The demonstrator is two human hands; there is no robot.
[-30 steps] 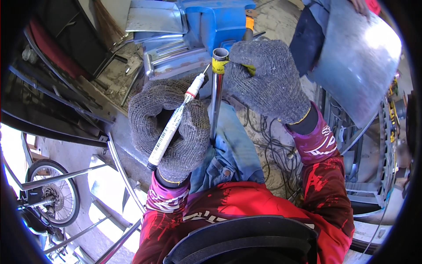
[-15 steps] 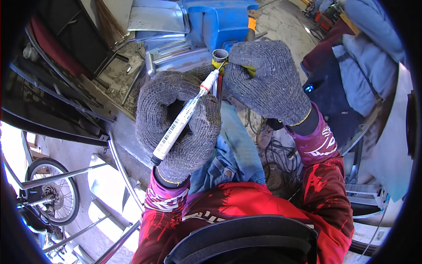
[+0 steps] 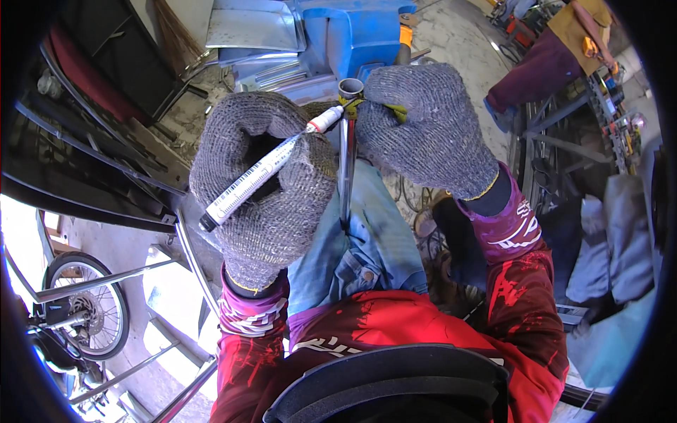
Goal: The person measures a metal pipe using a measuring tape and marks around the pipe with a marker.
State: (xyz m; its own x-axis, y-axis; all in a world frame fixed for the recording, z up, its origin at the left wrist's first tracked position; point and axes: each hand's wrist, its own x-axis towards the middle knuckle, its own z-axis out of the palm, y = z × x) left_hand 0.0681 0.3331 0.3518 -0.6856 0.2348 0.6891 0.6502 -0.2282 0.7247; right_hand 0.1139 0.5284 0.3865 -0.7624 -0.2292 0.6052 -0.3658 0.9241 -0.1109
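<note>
In my gloved left hand (image 3: 271,229) is a white marker pen (image 3: 255,176), slanting up to the right. Its thin tip meets or nearly meets a shiny metal tube (image 3: 347,166) just below the open top end. The tube stands upright in front of my jeans. A yellow strip (image 3: 398,111) goes round the tube below its rim. My gloved right hand (image 3: 431,134) is closed, pinching that strip against the tube's right side. The left glove hides part of what lies behind the tube.
Beyond the tube are a blue plastic piece (image 3: 367,42), metal sheet (image 3: 250,25) and several metal bars. A motorcycle wheel (image 3: 86,307) and metal frame bars (image 3: 113,282) are at left. On the right a person in maroon trousers (image 3: 532,77) stands by a cluttered rack (image 3: 620,106).
My left hand and the marker have shifted left and tilted flatter, showing more of the tube. My right hand stays on the strip. At right, a person in grey-blue clothing has moved lower.
</note>
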